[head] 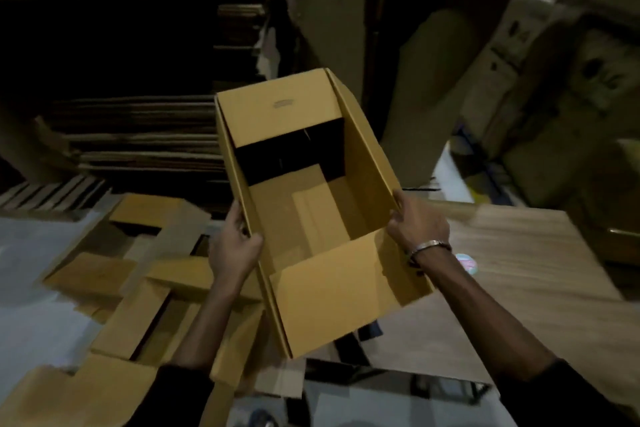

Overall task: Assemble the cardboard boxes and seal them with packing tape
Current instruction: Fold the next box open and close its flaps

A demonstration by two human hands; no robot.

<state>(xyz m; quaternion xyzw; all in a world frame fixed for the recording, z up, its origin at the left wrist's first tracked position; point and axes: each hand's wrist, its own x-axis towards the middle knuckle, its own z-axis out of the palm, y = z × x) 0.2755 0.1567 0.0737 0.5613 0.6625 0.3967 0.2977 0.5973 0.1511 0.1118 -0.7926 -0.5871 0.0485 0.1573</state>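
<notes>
An open cardboard box (311,204) is held up between a wooden table (519,270) and flattened boxes (131,288) lying lower left. The left hand (235,246) grips its left wall; the right hand (419,224), wearing a bracelet (427,248), grips the right wall.

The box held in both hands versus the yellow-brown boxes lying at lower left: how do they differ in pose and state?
The held box is opened into a rectangular tube, gripped by the left hand and right hand on opposite walls. The floor boxes lie in an overlapping pile, untouched. The held box is lifted and tilted; the pile rests low. Both are the same yellow-brown cardboard, with no tape visible.
</notes>
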